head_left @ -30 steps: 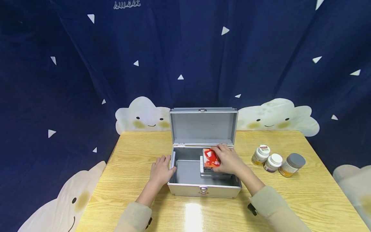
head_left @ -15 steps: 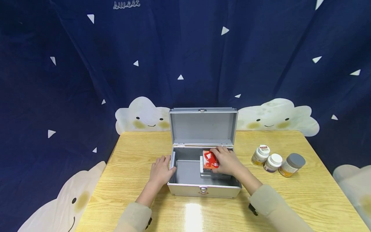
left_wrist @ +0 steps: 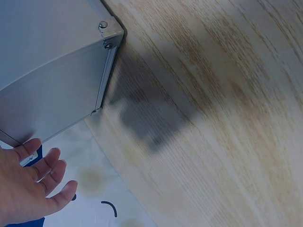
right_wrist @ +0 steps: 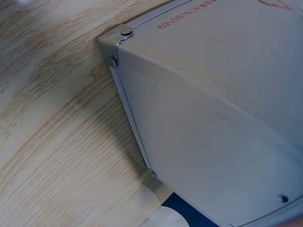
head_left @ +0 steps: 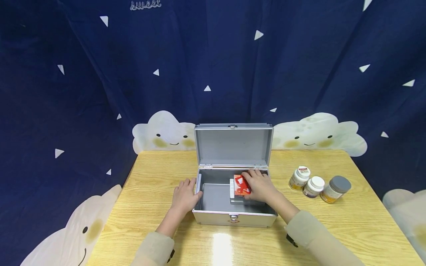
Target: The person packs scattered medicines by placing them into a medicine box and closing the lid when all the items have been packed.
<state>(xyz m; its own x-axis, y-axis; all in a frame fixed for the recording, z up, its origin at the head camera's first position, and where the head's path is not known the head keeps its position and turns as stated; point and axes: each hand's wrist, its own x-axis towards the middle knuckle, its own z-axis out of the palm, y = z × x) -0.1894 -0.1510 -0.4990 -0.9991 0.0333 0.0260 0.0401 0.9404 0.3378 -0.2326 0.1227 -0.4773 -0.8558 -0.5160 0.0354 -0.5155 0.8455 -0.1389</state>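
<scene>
A silver metal case (head_left: 213, 217) stands on the wooden table with its lid raised. Inside its right half, my right hand (head_left: 263, 187) grips a small red, orange and white carton (head_left: 241, 186) from above. Beneath and beside that carton, a white packet (head_left: 232, 188) shows partly; the hand hides the rest. My left hand (head_left: 185, 197) rests at the case's left rim, its thumb over the edge. In the left wrist view the fingers (left_wrist: 53, 176) are spread loosely by the case wall. The right wrist view shows mostly the outer side (right_wrist: 189, 127) of the case.
To the right stand a white bottle with a labelled cap (head_left: 299, 178), a smaller white-capped bottle (head_left: 313, 187) and a grey-capped bottle (head_left: 335, 189). The raised lid (head_left: 233, 146) rises at the back, in front of a dark blue curtain (head_left: 206, 55).
My right hand and the red carton have moved slightly down and toward me, lower into the case. The left hand has stayed in place.
</scene>
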